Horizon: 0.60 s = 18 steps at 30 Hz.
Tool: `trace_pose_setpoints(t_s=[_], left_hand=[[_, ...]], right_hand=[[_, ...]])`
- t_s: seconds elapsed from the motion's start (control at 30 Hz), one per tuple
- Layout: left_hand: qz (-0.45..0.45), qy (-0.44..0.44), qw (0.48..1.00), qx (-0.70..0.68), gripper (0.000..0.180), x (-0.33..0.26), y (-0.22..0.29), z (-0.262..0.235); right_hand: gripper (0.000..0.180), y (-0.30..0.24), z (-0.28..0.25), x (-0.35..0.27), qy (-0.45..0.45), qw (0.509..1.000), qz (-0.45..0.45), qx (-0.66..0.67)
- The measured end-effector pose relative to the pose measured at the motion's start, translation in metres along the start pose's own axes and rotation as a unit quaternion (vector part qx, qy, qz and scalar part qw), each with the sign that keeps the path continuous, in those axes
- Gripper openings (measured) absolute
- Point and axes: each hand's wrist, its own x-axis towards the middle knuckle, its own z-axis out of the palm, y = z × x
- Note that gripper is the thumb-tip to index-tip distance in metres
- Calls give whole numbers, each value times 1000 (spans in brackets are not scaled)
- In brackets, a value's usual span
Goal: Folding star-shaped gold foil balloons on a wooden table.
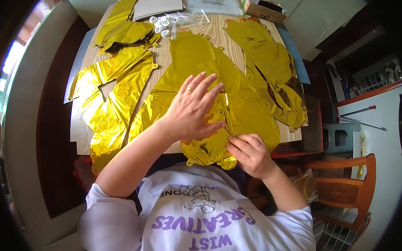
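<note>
Here, two hands [191, 110] [250, 154] on one of five gold foil balloons [217, 89]

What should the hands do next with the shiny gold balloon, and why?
Probably smooth it flatter. The left hand lies spread on the flat gold foil balloon, while the right hand pinches its crinkled lower edge at the wooden table rim. That part looks wrinkled, so pressing outward would likely even it.
</note>
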Motion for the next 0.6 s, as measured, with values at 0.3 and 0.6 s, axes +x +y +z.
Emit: trace_pose_setpoints(t_s=[0.3,0.6], left_hand=[[-12,-61,998,16,88,-4,-17,28],[15,-9,999,-38,81,-2,-22,25]], right_hand=[[27,1,0,-1,3,1000,2,5],[28,0,4,-5,15,1000,4,11]])
